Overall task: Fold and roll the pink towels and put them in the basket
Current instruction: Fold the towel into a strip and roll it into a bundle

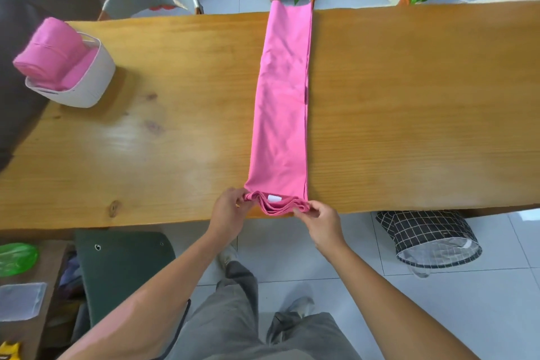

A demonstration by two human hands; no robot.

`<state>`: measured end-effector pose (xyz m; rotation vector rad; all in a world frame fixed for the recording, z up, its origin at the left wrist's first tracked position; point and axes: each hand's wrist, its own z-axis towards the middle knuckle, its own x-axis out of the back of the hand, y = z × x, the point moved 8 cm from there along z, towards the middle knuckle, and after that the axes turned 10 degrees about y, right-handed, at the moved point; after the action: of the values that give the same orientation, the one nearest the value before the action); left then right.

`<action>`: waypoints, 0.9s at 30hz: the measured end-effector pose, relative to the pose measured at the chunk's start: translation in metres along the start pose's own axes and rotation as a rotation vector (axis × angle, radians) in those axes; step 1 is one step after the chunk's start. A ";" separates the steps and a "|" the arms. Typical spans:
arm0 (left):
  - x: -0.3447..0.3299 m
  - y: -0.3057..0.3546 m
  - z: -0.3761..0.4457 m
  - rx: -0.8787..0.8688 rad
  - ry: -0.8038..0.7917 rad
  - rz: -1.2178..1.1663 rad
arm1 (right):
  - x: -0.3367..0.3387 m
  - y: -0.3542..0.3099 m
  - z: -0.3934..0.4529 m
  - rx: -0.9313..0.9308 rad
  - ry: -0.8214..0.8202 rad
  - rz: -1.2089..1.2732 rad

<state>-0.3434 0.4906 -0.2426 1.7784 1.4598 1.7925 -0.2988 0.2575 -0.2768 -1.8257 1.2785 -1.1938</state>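
So the pink towel (pixel 282 102) lies as a long strip straight across the bench (pixel 146 140), long axis running away from both hands. Left hand (pixel 226 210) and right hand (pixel 323 221) each pinch its near-edge corners, equally close; I'd guess rolling goes straight away.

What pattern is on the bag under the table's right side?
Black with a white grid, on the bag; head view.

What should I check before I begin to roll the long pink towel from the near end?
1. Long folded pink towel lies straight across the wooden table: ok.
2. Left hand pinches the near left corner: ok.
3. Right hand pinches the near right corner: ok.
4. Near end layers even: not ok, bunched.
5. White basket has room beside its rolled pink towels: cannot tell.
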 end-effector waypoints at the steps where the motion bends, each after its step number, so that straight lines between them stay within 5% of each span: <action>1: 0.001 0.001 0.005 -0.017 0.008 0.037 | 0.000 -0.001 0.003 0.011 0.032 -0.029; 6: -0.005 0.015 0.033 -0.135 -0.056 0.229 | 0.001 -0.013 0.018 0.091 0.212 -0.319; 12: -0.019 0.008 0.054 -0.085 -0.114 0.224 | -0.013 -0.028 0.028 0.125 0.322 -0.649; 16: -0.016 0.009 0.052 -0.271 -0.046 0.273 | -0.020 -0.051 0.022 0.392 0.439 -0.849; 21: -0.026 0.038 0.020 -1.056 -0.174 0.413 | -0.054 -0.063 0.007 0.905 0.162 -0.958; 27: -0.026 0.018 0.019 -1.054 -0.309 0.506 | -0.055 -0.050 -0.007 0.944 -0.006 -1.042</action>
<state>-0.3128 0.4718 -0.2497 1.7086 -0.1410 1.8076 -0.2929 0.3267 -0.2495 -1.6509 -0.4170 -1.8322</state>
